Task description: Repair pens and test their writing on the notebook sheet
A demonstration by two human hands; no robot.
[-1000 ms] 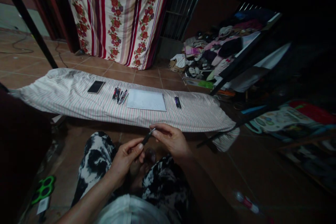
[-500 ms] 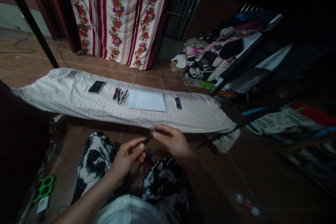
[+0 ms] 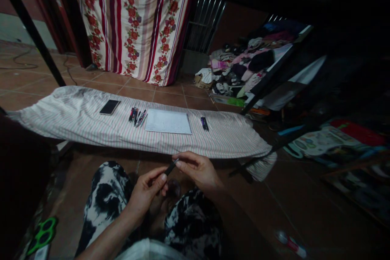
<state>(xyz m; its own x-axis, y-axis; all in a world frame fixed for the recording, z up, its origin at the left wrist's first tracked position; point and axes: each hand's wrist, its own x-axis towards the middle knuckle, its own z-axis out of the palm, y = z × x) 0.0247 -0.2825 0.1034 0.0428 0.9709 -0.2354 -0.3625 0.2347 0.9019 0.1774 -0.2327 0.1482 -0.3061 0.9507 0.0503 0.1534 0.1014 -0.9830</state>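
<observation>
The left hand (image 3: 149,189) has its fingers closed around the near part of a dark pen (image 3: 170,167), thumb laid along the top. The right hand (image 3: 199,170) pinches the pen's far end between thumb and bent fingers, near a small pale tip. Between the two sets of fingers the pen slants, its far end up toward the right, held in the air on the person's side of the cloth-covered tabletop (image 3: 234,138).

Straight beyond the fingers, a spiral notebook (image 3: 168,121) lies open on the striped cloth, its coil on the right edge and faint marks on the page. Beyond the left fingers and a little to their left, a loose bunch of pens (image 3: 137,117) rests just beside the notebook. Farther left of the fingers lies a phone (image 3: 109,107), screen dark. Beyond the right fingers and slightly to their right, a small group of dark pens (image 3: 204,124) lies side by side, apart from the notebook.

Left of the left fingers, and below the right ones, are the knees of black-and-white trousers (image 3: 106,191). Well beyond the fingers hangs a flowered curtain (image 3: 134,28); a heap of clothes (image 3: 240,63) sits far to its right.
</observation>
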